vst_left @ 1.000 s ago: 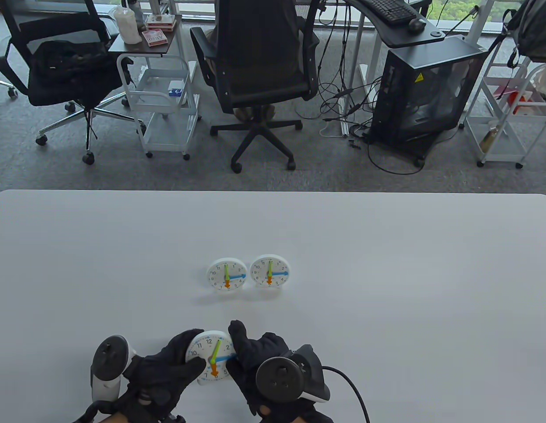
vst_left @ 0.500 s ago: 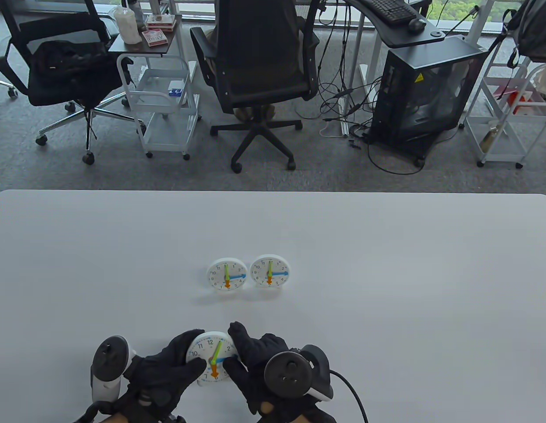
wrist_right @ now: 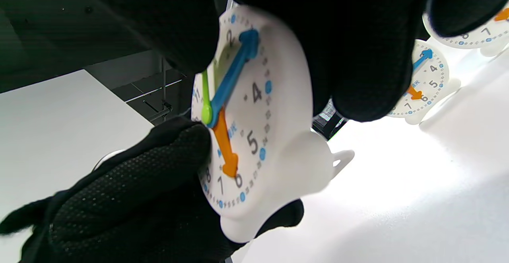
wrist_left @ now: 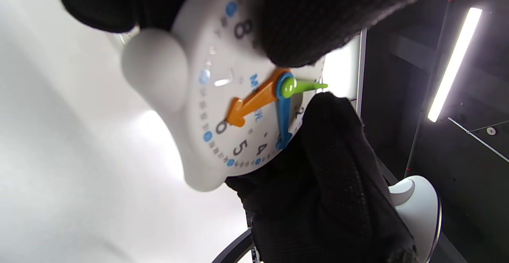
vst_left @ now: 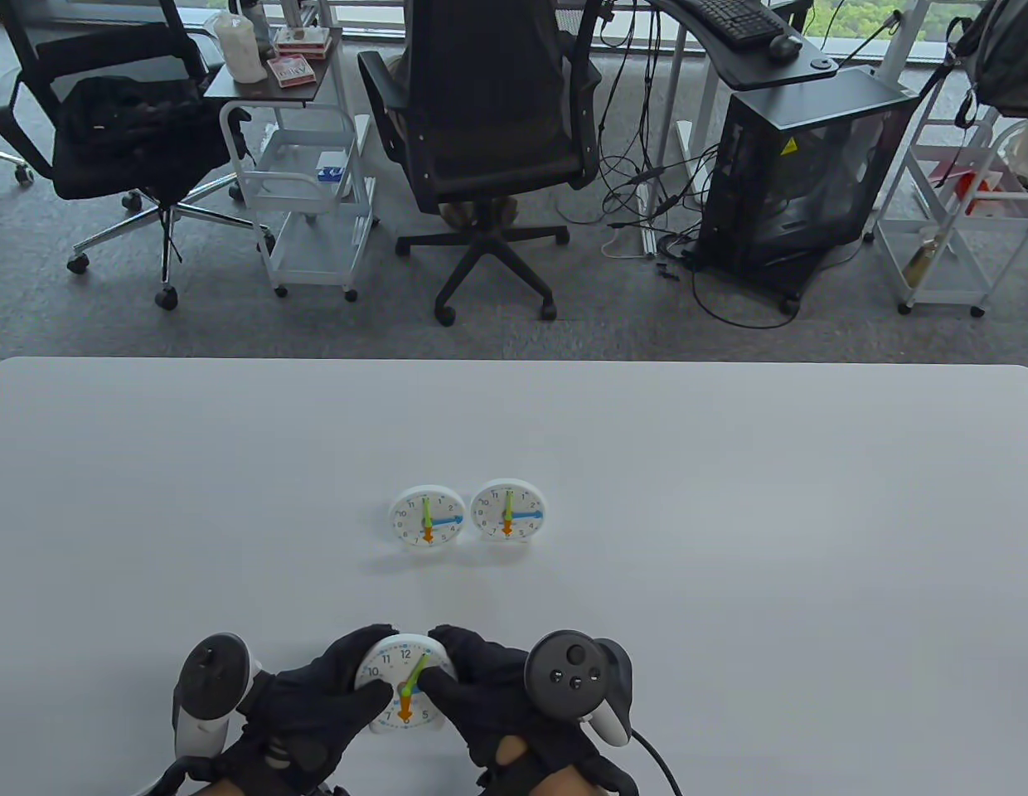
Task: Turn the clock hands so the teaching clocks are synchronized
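A white teaching clock [vst_left: 398, 676] with green, orange and blue hands is between both hands near the table's front edge. My left hand [vst_left: 348, 680] grips its left rim. My right hand [vst_left: 464, 676] holds its right rim, with a fingertip on the face beside the green hand [vst_left: 414, 670]. The orange hand [vst_left: 405, 709] points at 6. The blue hand [wrist_right: 234, 72] points between 2 and 3 and is hidden in the table view. Two more clocks [vst_left: 428, 516] [vst_left: 507, 511] stand side by side mid-table, both with green up, blue right and orange down.
The white table [vst_left: 729, 539] stretches wide around the clocks. Beyond its far edge are office chairs [vst_left: 481, 124], a white cart [vst_left: 307, 191] and a black computer case [vst_left: 800, 166]. A cable [vst_left: 659, 759] trails from my right tracker.
The held clock has shifted slightly toward the near edge. Its green hand has turned clockwise from near 12 toward 1–2. My right hand has rolled, its tracker moving right, and now covers the blue hand.
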The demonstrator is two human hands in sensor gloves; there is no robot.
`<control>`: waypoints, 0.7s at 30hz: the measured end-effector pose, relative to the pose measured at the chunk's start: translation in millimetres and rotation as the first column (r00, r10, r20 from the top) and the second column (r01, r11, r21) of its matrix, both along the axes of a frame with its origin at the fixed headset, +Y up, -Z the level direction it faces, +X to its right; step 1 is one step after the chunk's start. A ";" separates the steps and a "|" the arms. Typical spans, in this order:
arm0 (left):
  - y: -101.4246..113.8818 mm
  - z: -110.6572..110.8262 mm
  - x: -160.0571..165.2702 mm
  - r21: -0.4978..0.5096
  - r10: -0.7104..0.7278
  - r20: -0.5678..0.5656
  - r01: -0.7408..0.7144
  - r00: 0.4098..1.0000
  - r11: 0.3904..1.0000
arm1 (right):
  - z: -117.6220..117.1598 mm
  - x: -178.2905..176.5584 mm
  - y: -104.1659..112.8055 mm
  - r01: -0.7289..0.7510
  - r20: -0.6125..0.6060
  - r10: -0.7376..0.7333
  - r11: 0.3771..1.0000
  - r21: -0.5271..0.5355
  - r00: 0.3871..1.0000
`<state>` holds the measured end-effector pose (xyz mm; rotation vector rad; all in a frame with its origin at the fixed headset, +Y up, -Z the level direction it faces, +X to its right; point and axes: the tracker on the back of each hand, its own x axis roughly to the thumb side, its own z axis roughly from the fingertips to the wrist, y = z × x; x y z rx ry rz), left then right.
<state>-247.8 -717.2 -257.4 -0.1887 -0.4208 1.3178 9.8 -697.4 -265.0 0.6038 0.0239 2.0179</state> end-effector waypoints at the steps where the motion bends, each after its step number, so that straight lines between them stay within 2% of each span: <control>1: -0.1 -0.1 -0.1 0.001 -0.001 0.001 0.001 1.000 1.000 | 0.1 0.0 0.2 0.000 -0.001 0.000 1.000 -0.001 1.000; 21: -0.7 0.8 2.5 0.037 -0.047 0.014 0.047 0.999 0.998 | 0.0 0.0 0.4 -0.021 0.016 0.021 1.000 -0.006 1.000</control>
